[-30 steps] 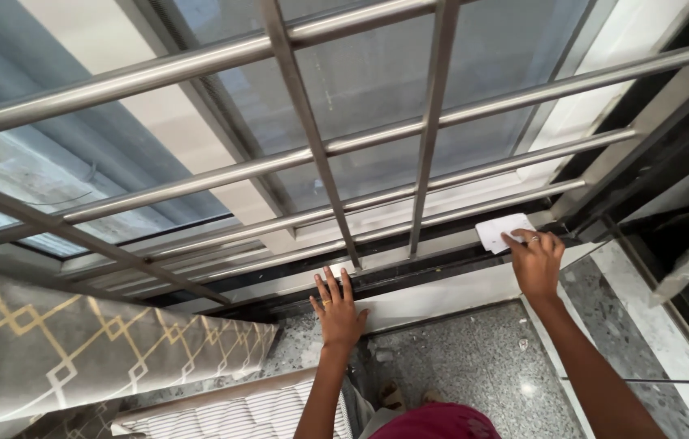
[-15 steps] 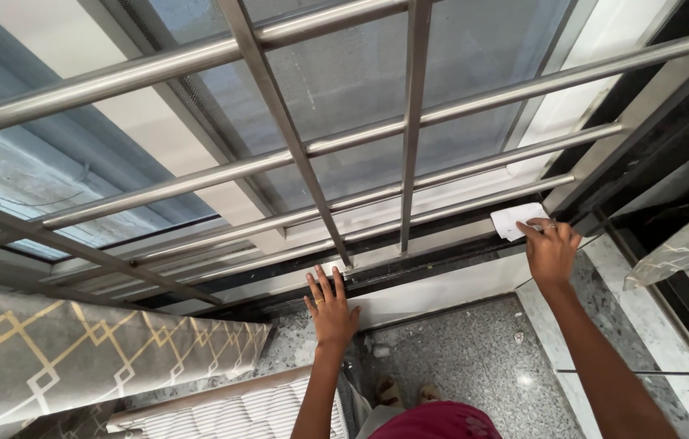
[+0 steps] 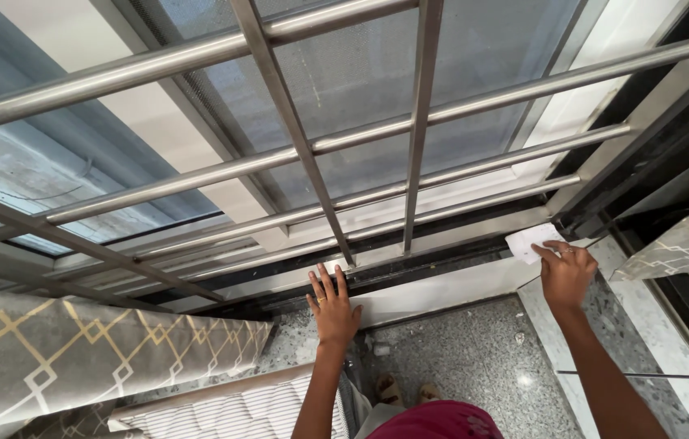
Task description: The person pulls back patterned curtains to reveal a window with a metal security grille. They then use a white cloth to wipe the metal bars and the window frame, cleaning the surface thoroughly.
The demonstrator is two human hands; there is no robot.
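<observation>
At lower right of frame the right hand (image 3: pixel 565 275) presses a white folded cloth (image 3: pixel 530 241) onto the dark window sill track (image 3: pixel 442 258) near its corner, while the left hand (image 3: pixel 333 307) rests flat, fingers spread and empty, at centre.

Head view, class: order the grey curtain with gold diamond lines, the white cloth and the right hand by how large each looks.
1. Grey curtain, by far the largest.
2. Right hand.
3. White cloth, though the hand partly covers it, so its full size is unsure.
</observation>
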